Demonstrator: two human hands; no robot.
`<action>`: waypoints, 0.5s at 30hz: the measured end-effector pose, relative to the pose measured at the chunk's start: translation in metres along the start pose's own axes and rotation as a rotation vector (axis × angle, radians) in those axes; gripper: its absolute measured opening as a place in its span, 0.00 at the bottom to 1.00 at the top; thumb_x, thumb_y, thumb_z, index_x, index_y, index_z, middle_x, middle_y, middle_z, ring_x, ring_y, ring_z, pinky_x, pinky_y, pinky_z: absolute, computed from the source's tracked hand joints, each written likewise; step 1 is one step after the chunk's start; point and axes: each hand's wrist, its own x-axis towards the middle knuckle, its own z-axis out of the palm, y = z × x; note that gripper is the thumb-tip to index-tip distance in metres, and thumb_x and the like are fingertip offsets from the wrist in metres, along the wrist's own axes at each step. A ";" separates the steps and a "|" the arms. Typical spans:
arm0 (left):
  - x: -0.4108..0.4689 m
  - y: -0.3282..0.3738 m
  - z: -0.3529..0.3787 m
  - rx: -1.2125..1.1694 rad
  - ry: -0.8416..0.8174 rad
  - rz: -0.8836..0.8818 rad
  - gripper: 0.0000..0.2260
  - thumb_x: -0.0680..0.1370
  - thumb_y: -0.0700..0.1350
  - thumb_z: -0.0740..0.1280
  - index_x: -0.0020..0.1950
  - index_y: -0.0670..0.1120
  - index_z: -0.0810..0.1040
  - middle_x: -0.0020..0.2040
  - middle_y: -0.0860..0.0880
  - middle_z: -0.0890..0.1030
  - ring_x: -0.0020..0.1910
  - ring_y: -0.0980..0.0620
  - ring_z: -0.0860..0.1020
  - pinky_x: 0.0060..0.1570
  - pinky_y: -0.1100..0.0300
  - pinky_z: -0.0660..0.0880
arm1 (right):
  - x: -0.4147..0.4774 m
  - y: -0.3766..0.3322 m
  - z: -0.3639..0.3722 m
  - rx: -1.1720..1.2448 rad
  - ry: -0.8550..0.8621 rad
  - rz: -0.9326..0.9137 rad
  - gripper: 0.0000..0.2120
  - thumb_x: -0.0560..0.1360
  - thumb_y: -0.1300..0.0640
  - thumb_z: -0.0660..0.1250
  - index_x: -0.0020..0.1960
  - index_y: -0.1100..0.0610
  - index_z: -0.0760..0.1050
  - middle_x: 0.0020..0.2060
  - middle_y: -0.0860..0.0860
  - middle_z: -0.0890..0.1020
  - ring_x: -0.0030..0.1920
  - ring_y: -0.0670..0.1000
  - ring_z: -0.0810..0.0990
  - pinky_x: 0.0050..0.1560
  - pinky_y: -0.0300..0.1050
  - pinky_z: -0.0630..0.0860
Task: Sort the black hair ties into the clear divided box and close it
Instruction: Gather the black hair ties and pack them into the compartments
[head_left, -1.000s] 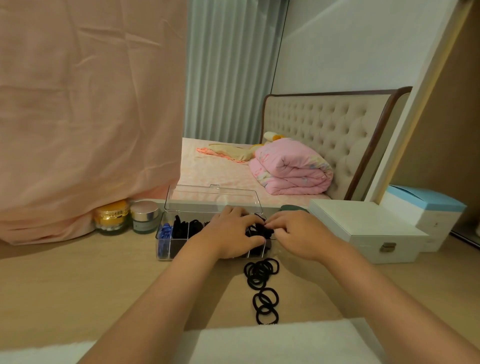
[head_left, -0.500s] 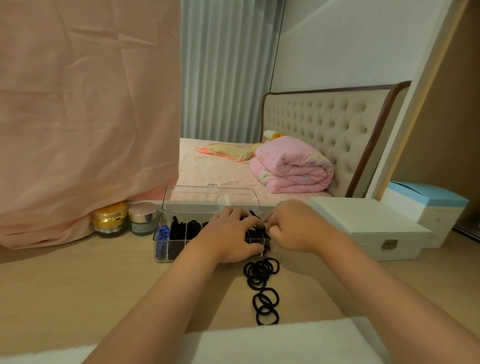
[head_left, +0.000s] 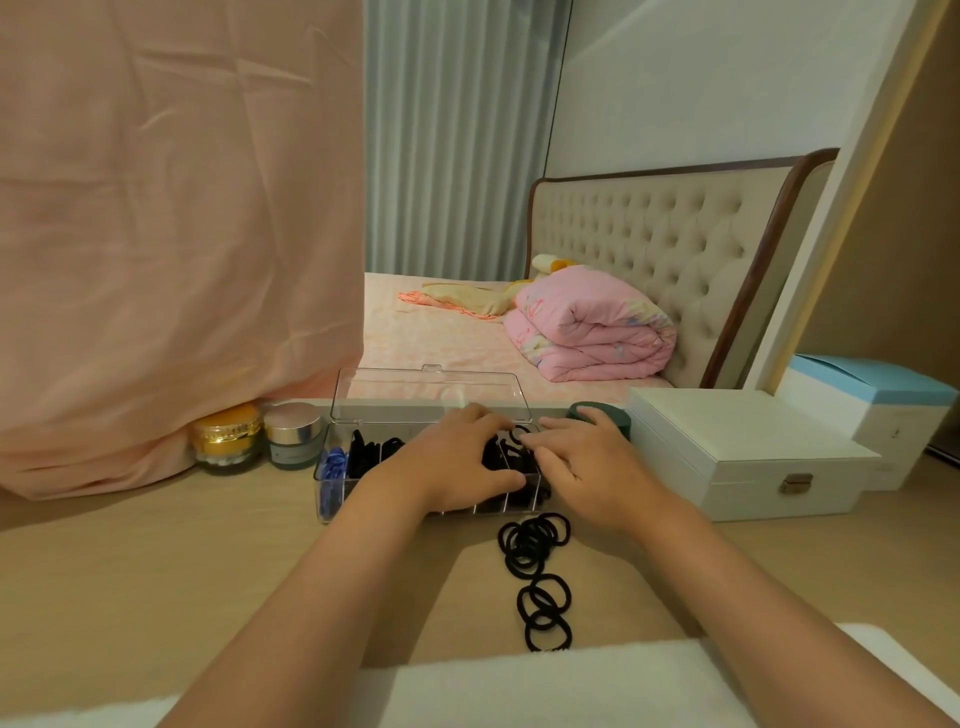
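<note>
Black ties already boxed (head_left: 511, 460): they are sitting in the middle and right compartments of the clear divided box (head_left: 332, 499), at the centre of the head view, partly under your hands.
Box axis: the long side is running left to right across the frame, with the lid (head_left: 431, 395) standing open along the far edge.
Left hand (head_left: 457, 462): it is lying over the middle of the box with its fingers bending down onto the ties; whether it is gripping any, you cannot tell from here.
Right hand (head_left: 592, 467): it is coming in from the right, fingers nearly straight, tips pressing on a tie at the right end; it is grasping nothing visible.
Loose hair ties (head_left: 535, 543): they are lying on the table (head_left: 156, 571) just below the box's right end, trailing in a chain toward the lower edge of the frame.
Nearer hand: your right wrist is hanging just beside the top of that chain, so the right hand is likely the one to pull back for the next pick.
Left end: blue ties (head_left: 332, 462) are occupying that compartment.
</note>
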 end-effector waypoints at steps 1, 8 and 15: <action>0.001 0.000 0.000 0.024 -0.012 0.010 0.30 0.77 0.63 0.66 0.77 0.58 0.64 0.76 0.53 0.63 0.74 0.49 0.65 0.72 0.47 0.67 | 0.001 0.000 0.002 -0.025 0.031 -0.009 0.23 0.81 0.48 0.51 0.56 0.50 0.85 0.58 0.42 0.85 0.70 0.43 0.72 0.77 0.45 0.48; 0.001 0.004 0.001 0.124 -0.068 0.002 0.25 0.78 0.64 0.63 0.75 0.60 0.70 0.78 0.52 0.61 0.77 0.48 0.60 0.74 0.48 0.61 | 0.007 0.003 0.002 -0.032 0.150 -0.057 0.21 0.79 0.49 0.54 0.47 0.52 0.86 0.50 0.43 0.86 0.59 0.42 0.78 0.74 0.49 0.56; 0.001 0.000 -0.013 -0.254 0.117 -0.064 0.22 0.78 0.55 0.68 0.71 0.53 0.69 0.72 0.51 0.72 0.69 0.51 0.71 0.62 0.58 0.67 | 0.021 -0.014 0.000 -0.140 -0.101 -0.142 0.30 0.77 0.44 0.43 0.46 0.51 0.85 0.53 0.43 0.86 0.65 0.43 0.75 0.76 0.50 0.46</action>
